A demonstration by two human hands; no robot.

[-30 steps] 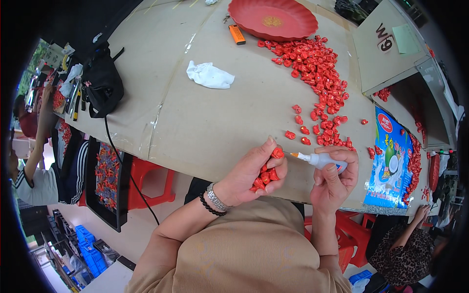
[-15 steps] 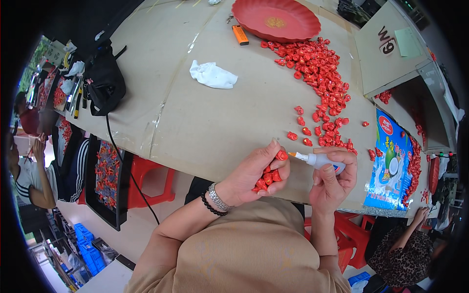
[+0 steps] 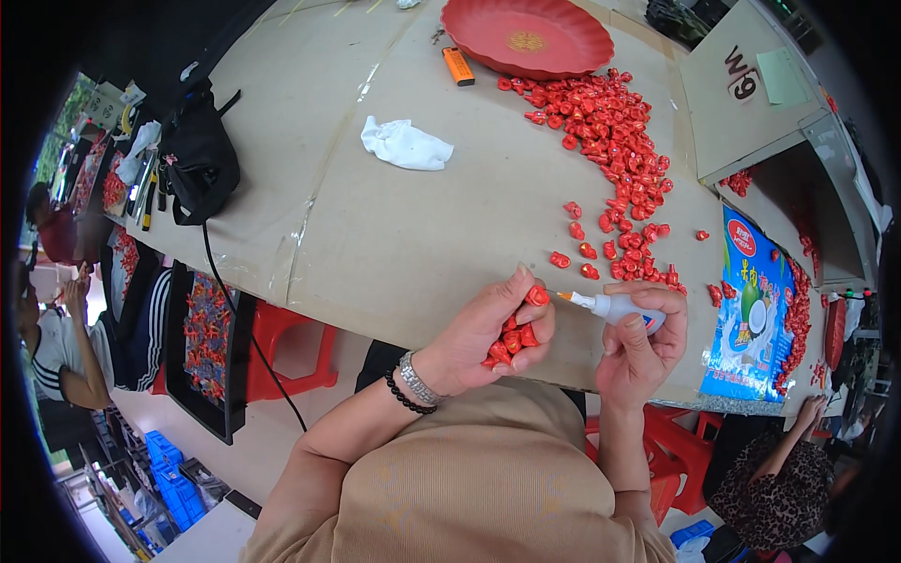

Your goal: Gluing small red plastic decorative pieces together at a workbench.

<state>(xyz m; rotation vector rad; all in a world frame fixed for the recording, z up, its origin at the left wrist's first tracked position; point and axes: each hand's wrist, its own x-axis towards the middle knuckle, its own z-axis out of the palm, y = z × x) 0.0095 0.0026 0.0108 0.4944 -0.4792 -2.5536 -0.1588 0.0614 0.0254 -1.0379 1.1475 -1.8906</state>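
My left hand [image 3: 483, 333] is curled round several small red plastic pieces [image 3: 513, 340], and pinches one red piece [image 3: 537, 296] upright between thumb and forefinger. In my right hand [image 3: 643, 352] is a white squeeze bottle [image 3: 619, 308] with an orange-tipped nozzle [image 3: 566, 296]. The nozzle points left at the pinched piece, a small gap apart from it. Beyond my hands, a large heap of the same red pieces [image 3: 624, 155] curves across the table, with a few loose ones [image 3: 560, 260] at its near left side.
A red scalloped tray [image 3: 469, 42] stands behind the heap, an orange lighter [image 3: 458, 67] beside it. A crumpled white cloth [image 3: 406, 144] lies mid-table. At left sits a black bag [image 3: 202, 155] with a cable. Right are a blue printed sheet [image 3: 741, 328] and a grey box [image 3: 751, 103]. Co-workers sit both sides.
Almost nothing differs. My left hand with the pinched piece has shifted very slightly left, and the bottle stays close beside it.
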